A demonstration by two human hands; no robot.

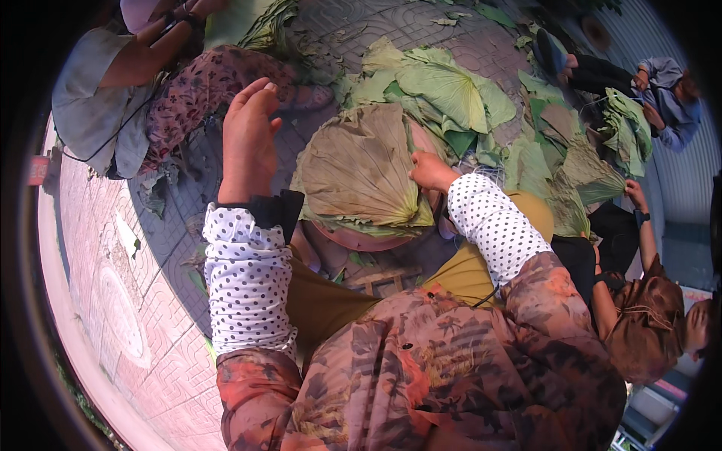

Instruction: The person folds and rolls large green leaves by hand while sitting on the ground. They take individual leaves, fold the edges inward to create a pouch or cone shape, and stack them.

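In front of me a brownish-green dried lotus leaf lies spread on top of several others. They rest over a round pinkish basin, whose rim shows below and at the right of the leaves. My right hand is closed on the right edge of the leaf, with the fingertips pinched together. Raised to the left of the stack, my left hand holds nothing; its fingers point up, loosely bent, with the thumb apart. It is clear of the leaf.
Beyond the basin lies a heap of greener lotus leaves on the paved ground. More leaves lie at the right. A person in floral trousers sits close at the left; others handle leaves at the right. A small wooden stool shows between my knees.
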